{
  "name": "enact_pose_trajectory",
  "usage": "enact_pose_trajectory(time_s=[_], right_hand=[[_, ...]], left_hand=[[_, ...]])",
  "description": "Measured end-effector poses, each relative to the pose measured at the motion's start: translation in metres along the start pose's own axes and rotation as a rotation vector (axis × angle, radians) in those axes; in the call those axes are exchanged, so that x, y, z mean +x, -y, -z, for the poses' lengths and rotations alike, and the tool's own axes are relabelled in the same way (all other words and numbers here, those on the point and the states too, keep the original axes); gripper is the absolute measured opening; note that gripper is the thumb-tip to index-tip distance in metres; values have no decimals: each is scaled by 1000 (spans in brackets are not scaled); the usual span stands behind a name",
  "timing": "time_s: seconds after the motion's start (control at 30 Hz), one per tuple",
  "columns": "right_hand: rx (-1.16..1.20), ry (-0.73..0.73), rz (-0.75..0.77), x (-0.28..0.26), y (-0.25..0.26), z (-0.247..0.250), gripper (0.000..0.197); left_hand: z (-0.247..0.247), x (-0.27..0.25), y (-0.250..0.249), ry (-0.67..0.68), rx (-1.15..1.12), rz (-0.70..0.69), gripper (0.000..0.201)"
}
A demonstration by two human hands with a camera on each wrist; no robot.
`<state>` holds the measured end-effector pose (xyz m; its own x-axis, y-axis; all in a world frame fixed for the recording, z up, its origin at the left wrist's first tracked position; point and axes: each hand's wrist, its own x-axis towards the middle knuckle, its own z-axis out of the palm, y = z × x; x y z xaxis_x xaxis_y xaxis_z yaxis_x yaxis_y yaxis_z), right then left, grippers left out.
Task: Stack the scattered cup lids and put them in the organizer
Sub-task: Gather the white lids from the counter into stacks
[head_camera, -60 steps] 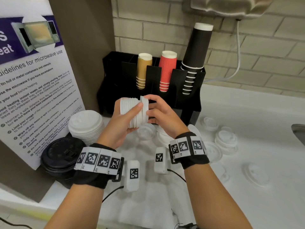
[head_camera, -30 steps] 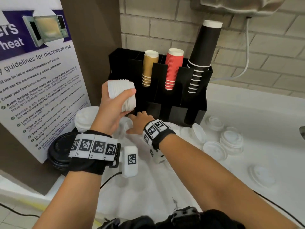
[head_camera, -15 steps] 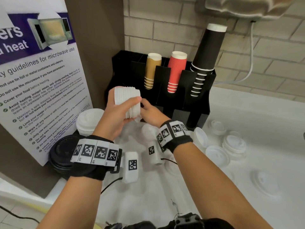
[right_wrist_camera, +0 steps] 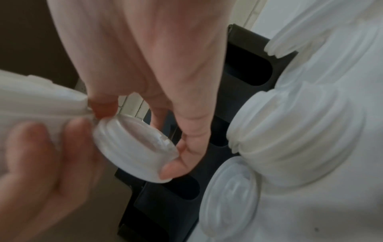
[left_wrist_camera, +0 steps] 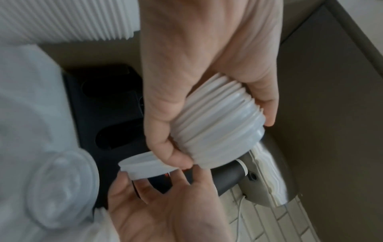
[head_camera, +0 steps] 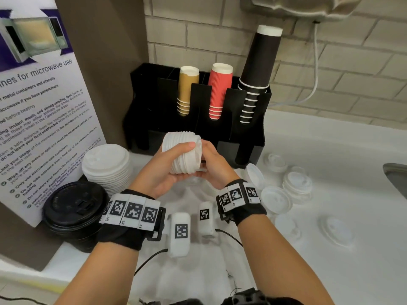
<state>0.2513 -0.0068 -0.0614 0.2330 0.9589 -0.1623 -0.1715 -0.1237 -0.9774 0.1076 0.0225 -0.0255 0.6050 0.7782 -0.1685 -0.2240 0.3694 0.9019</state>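
Note:
My left hand (head_camera: 169, 170) grips a sideways stack of white cup lids (head_camera: 181, 154) in front of the black organizer (head_camera: 149, 89). My right hand (head_camera: 209, 162) pinches a single white lid (right_wrist_camera: 134, 150) by its rim. It holds that lid tilted against the right end of the stack (left_wrist_camera: 219, 131). In the left wrist view the single lid (left_wrist_camera: 145, 167) sits just below my left fingers. Loose white lids (head_camera: 276, 199) lie scattered on the counter to the right, one (head_camera: 255, 175) standing on edge.
Gold (head_camera: 187, 91), red (head_camera: 220, 91) and black cup stacks (head_camera: 257, 69) fill the organizer's upper slots. A tall stack of large white lids (head_camera: 106, 166) and a stack of black lids (head_camera: 74, 208) stand at the left, beside a poster (head_camera: 39, 106). A sink edge (head_camera: 396, 177) shows far right.
My right hand reached down to the counter, took a single lid and brought it up to the end of the stack. My left hand lowered the stack slightly.

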Motion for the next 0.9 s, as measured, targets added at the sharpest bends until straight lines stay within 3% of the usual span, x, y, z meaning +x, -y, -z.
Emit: enact_pose_trajectory(time_s=[0.17,0.47,0.9], right_hand=[[96,-102,69,-6,6,16,28],[-29,137,321,-32,17,19,41],[-58,118,338,-36,18,14,41]], left_hand=[[3,0,-1,-48,19,-36,71],[1,-1,1,-41,153,-89,78],[-7,-1,7,-37,128,-121,73]])
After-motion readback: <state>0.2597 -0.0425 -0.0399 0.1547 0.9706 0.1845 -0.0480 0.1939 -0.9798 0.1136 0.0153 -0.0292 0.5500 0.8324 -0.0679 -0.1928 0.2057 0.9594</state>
